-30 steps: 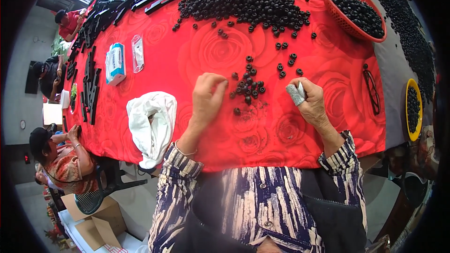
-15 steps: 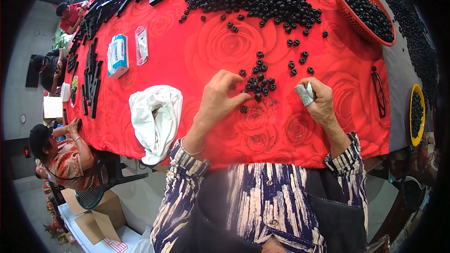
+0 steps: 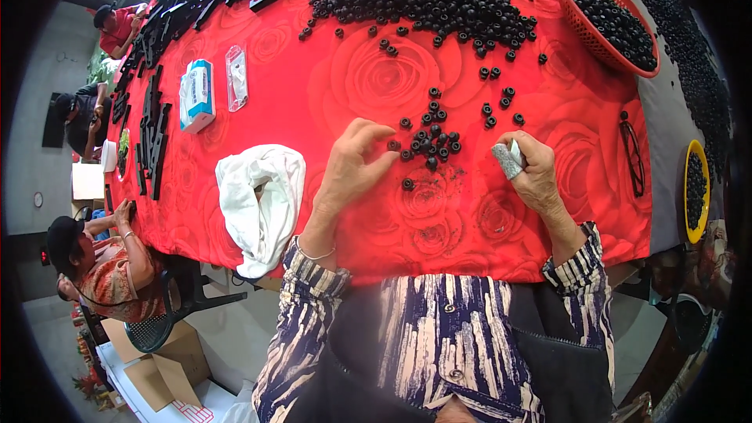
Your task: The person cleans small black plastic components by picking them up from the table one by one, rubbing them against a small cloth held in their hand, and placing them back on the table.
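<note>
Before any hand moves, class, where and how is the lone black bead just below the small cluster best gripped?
Probably pinch the lone black bead by its rounded sides, coming from the left with the left hand: it is small, sits apart from the small cluster.

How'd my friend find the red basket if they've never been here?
Start with the big red rose-patterned cloth. Follow it to its far right edge, where a basket holds small black pieces. Its red, hole-dotted sides set it apart from the yellow container further right.
</note>
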Demonstrator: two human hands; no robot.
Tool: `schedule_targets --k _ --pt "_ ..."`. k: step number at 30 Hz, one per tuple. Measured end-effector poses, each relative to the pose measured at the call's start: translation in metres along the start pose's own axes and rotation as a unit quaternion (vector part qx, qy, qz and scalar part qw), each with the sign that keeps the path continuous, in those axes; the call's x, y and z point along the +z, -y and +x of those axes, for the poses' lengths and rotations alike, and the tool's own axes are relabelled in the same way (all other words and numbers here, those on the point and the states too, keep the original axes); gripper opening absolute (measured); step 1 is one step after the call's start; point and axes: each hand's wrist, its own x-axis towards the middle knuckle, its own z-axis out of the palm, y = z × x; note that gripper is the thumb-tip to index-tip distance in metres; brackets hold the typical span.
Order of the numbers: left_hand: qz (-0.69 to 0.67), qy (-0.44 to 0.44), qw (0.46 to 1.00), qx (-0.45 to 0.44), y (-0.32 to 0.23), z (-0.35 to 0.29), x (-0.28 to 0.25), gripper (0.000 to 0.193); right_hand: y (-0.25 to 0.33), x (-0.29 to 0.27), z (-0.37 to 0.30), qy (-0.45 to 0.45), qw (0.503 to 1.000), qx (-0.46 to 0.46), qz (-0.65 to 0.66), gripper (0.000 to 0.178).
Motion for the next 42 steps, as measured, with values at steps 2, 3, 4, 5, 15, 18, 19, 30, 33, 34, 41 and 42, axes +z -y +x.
schedule_targets --k 2,3,4,5,15,18,19,30,33,34,41,42 --pt "0.037 -0.003 0.999 0.039 0.01 0.0 0.006 0.024 0.0 0.001 0.0 0.0 1.0 -0.007 -0.002 0.016" --pt "0.074 -0.005 0.994 0.079 0.009 0.002 0.008 0.025 -0.001 0.001 0.0 0.0 1.0 -0.01 -0.003 0.016" --pt "0.074 -0.006 0.994 0.078 0.006 0.002 0.009 0.025 -0.002 0.0 0.0 0.0 1.0 -0.013 -0.005 0.016" --pt "0.056 -0.006 0.998 0.037 0.001 0.001 0.008 0.022 -0.002 0.0 0.0 0.001 1.0 -0.015 -0.005 0.016" --pt "-0.618 0.059 0.765 -0.169 -0.014 -0.006 0.02 0.013 -0.001 0.0 -0.002 -0.006 0.999 -0.04 -0.023 0.015" --pt "-0.66 0.093 0.714 -0.214 -0.02 -0.01 0.033 0.014 0.011 0.003 -0.007 -0.009 0.998 -0.053 -0.016 0.015" --pt "-0.655 0.102 0.706 -0.249 -0.022 -0.011 0.035 0.014 0.019 0.004 -0.009 -0.012 0.998 -0.061 0.002 0.015" --pt "-0.679 0.118 0.662 -0.295 -0.04 -0.02 0.049 0.012 0.053 0.028 0.0 0.018 0.968 -0.24 -0.071 0.036" --pt "-0.663 0.112 0.668 -0.319 -0.045 -0.02 0.043 0.015 0.045 0.034 -0.002 0.02 0.963 -0.254 -0.085 0.037" --pt "-0.626 0.16 0.706 -0.29 -0.047 -0.019 0.037 0.016 0.042 0.034 -0.002 0.023 0.963 -0.259 -0.072 0.039" --pt "-0.563 0.274 0.737 -0.253 -0.03 -0.026 0.034 0.018 0.04 0.031 -0.005 0.126 0.953 -0.274 0.029 0.04" --pt "-0.566 0.274 0.735 -0.256 -0.028 -0.026 0.034 0.018 0.039 0.031 -0.006 0.129 0.954 -0.271 0.03 0.04"
